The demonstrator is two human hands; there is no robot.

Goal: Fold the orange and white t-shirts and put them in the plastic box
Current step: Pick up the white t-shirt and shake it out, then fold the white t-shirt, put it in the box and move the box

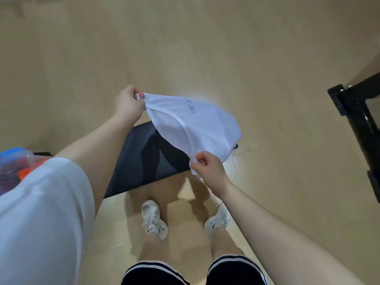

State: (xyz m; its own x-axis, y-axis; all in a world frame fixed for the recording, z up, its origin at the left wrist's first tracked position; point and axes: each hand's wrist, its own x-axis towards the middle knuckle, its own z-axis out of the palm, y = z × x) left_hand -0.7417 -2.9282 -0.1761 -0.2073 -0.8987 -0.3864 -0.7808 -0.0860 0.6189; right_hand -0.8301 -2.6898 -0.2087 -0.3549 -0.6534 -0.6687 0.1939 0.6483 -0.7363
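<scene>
The person stood over a dark worktop (141, 161) and held the white t-shirt (193, 128) up in the air above it. The left hand (128, 103) pinched one edge of the shirt with a tight grip, on the far side of the worktop. The right hand (207, 169) pinched another edge with curled fingers, on the near side. The shirt hung bunched between them and was not folded flat yet. To the left of the worktop sat the plastic box (14, 159), with something orange (26, 171) inside, maybe the orange t-shirt. So I think the white one still needed folding and putting away.
</scene>
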